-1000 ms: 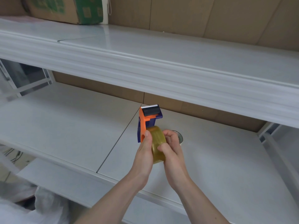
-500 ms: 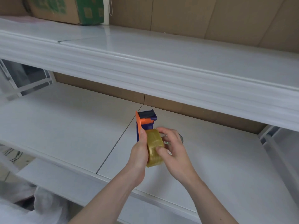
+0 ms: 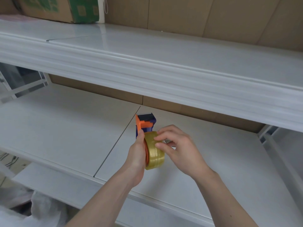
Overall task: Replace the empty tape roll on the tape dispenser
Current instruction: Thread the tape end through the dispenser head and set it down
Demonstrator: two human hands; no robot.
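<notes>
While the left hand (image 3: 136, 154) grips the tape dispenser (image 3: 145, 124) from its left side, thumb up along the orange plate, the right hand (image 3: 178, 149) pinches at the tape roll (image 3: 155, 152). Dispenser: orange and dark blue, held above the lower shelf (image 3: 65, 125), cutter end pointing away from the camera. Roll is yellowish clear tape, seated on the dispenser's right face, edge-on to the view, orange hub visible at its left rim. Right thumb and index fingertips (image 3: 159, 138) touch the roll's outer band near its top; remaining fingers curl loosely, not on anything I can make out. Something small and grey sits behind the right hand, mostly hidden, cannot tell what. Both forearms enter from the bottom edge. Lower shelf is white, 2 panels with a dark seam (image 3: 118, 141) running under the dispenser. Upper shelf (image 3: 164, 63) is white too, spans the frame above. Cardboard box (image 3: 62, 9) with green print stands on the upper shelf, far left corner. Brown board wall behind. White plastic wrap (image 3: 24, 210) bunched at bottom left.
</notes>
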